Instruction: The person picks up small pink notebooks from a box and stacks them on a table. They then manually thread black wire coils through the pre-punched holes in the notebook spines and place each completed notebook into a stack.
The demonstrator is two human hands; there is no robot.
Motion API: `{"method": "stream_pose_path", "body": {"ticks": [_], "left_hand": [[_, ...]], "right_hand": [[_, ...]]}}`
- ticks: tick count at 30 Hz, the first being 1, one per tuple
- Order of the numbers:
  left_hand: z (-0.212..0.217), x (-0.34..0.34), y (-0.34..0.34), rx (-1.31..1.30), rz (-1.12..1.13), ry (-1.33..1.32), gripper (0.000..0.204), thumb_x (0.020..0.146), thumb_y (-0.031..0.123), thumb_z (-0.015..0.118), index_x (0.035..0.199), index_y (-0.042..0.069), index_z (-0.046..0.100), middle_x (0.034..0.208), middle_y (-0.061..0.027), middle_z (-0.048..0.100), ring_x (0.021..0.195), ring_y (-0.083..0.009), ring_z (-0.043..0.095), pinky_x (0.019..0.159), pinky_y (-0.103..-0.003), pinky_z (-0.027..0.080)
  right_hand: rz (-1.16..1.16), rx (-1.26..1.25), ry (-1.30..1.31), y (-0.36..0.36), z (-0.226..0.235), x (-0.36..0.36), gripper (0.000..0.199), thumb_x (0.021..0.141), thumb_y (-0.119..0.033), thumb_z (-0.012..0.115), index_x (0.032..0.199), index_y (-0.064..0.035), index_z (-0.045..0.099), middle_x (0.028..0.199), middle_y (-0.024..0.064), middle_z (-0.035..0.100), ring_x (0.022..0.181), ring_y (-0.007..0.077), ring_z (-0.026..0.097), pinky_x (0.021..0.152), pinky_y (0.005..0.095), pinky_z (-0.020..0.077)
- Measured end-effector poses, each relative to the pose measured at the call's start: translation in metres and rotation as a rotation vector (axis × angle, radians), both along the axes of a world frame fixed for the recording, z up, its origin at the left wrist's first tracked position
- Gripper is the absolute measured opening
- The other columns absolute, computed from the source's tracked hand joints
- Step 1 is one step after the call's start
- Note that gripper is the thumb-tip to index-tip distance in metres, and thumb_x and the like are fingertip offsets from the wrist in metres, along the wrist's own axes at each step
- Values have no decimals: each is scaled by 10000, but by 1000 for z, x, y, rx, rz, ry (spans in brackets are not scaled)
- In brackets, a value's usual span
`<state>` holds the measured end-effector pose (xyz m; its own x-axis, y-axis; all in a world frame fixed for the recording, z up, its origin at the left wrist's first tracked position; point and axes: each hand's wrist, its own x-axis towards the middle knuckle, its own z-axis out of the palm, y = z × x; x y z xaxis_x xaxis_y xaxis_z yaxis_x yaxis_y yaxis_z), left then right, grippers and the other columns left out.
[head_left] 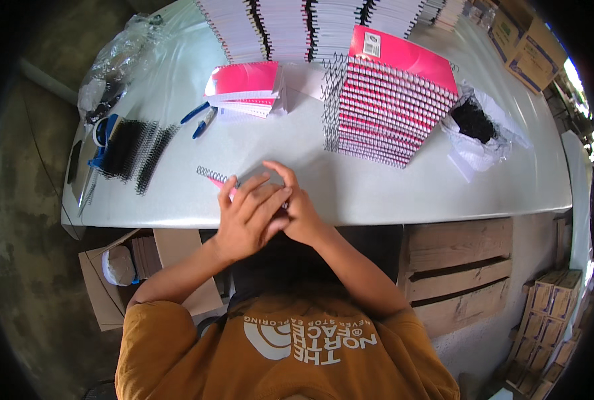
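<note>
My left hand (244,217) and my right hand (302,212) meet near the table's front edge, fingers bent and overlapping around a small pink notebook (219,185). A dark spiral coil (208,173) sticks out past the notebook's left end. Most of the notebook is hidden under my fingers, and my right index finger points up and away from it. Beyond my hands lies a pile of pink-covered booklets (246,78). Farther right rises a tall stack of pink notebooks (390,110) with spiral coils. Blue-handled pliers (204,123) rest left of the booklets.
Black coils (134,150) lie at the left beside blue-handled scissors (100,143). A white bag (494,150) of black bits sits right. Tall stacks of bound paper (284,30) line the back. Clear plastic wrap (120,57) and cardboard boxes (534,57) occupy the far corners.
</note>
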<state>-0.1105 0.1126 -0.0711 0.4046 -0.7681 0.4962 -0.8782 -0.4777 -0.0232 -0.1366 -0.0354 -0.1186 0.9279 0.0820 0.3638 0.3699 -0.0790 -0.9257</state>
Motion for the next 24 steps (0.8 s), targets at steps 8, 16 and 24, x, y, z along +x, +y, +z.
{"method": "stream_pose_path", "body": {"ticks": [8, 16, 24], "left_hand": [[44, 21, -10, 22, -115, 266, 302, 698, 195, 755, 952, 112, 613, 923, -9, 629, 933, -184, 589, 872, -376, 334], [61, 38, -17, 217, -283, 152, 189, 754, 117, 659, 920, 90, 571, 933, -48, 624, 918, -205, 592, 878, -370, 350], [77, 36, -24, 208, -252, 359, 181, 781, 29, 593, 955, 56, 554, 935, -95, 607, 910, -287, 582, 867, -390, 385]], "right_hand": [[-6, 156, 25, 4, 2, 6, 774, 756, -41, 676, 1366, -60, 199, 982, 204, 631, 917, 368, 639, 760, 390, 505], [-80, 32, -24, 4, -6, 12, 612, 821, -11, 561, 1341, -17, 238, 1146, 228, 554, 1013, 378, 594, 825, 385, 482], [-118, 92, 6, 3, 12, -4, 559, 854, -40, 571, 1321, -20, 266, 1138, 241, 543, 1059, 408, 557, 874, 404, 449]]}}
